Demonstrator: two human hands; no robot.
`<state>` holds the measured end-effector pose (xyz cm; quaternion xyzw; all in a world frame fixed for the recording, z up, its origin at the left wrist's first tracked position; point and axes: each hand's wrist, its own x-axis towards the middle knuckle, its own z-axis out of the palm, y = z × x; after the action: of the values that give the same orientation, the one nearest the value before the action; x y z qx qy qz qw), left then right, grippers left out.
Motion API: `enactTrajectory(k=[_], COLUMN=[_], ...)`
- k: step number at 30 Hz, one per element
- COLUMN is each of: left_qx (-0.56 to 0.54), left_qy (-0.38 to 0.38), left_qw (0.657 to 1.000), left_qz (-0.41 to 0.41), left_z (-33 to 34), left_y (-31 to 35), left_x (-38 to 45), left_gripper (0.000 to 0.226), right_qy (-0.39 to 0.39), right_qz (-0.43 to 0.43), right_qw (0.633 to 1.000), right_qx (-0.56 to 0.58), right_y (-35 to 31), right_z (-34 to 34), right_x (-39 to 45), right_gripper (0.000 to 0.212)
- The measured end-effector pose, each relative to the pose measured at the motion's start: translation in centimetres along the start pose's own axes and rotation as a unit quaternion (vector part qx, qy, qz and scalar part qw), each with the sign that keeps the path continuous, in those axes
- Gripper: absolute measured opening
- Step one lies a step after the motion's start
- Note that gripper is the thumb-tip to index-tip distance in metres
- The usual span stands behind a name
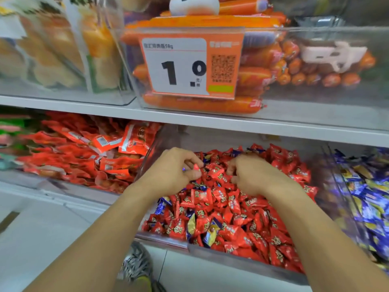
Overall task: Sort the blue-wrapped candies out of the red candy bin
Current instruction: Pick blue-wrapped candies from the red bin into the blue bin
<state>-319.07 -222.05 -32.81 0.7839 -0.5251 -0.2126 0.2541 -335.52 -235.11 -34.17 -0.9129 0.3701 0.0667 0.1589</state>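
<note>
Both hands worked in the red candy bin (242, 262). The left hand (174, 171) pinched a candy (colour unclear), while the right hand (252, 175) curled its fingers into the pile, its grasp indiscernible. Blue candies (211, 233) lay scattered among the red ones.

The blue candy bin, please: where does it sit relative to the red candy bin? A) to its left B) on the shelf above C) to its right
C: the blue candy bin stands right of the red candy bin, on the same shelf.
</note>
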Motion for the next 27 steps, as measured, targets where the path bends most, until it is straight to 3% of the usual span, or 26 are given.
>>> enactTrajectory(k=[5,8,12,17,21,22,25,27], left_qx=[0.003,0.069,0.143,0.085,0.055,0.051,0.065,0.151], left_qy=[-0.014,-0.04,-0.078,-0.039,-0.077,-0.089,-0.105,-0.104], left_qw=[1.0,0.997,0.986,0.996,0.995,0.994,0.992,0.983], left_qz=[-0.005,-0.016,-0.042,-0.01,0.035,0.031,0.006,0.006], left_z=[-0.5,-0.9,-1.1,-1.8,-1.4,-1.2,-0.6,-0.1], left_y=[0.1,0.1,-0.2,-0.2,0.5,0.5,0.6,0.2], left_x=[-0.6,-0.8,-1.0,-1.1,-1.3,-1.1,-0.7,-0.3], left_gripper=[0.025,0.042,0.047,0.019,0.018,0.019,0.007,0.024], right_qy=[0.033,0.095,0.148,0.044,-0.146,-0.174,-0.187,-0.156], right_qz=[-0.031,-0.034,-0.062,-0.079,-0.12,-0.123,-0.107,-0.111], right_qw=[0.995,0.987,0.949,0.965,0.958,0.96,0.973,0.977], right_qx=[0.089,0.124,0.272,0.246,0.214,0.18,0.082,0.093], right_y=[0.6,1.1,0.6,-0.7,-2.7,-3.2,-4.2,-3.8], right_z=[-0.8,-1.5,-1.8,-2.8,-3.4,-3.4,-2.2,-1.2], right_x=[-1.5,-2.1,-2.1,-2.6,-4.8,-5.6,-7.6,-8.2], right_gripper=[0.006,0.004,0.008,0.025,0.017,0.029,0.058,0.055])
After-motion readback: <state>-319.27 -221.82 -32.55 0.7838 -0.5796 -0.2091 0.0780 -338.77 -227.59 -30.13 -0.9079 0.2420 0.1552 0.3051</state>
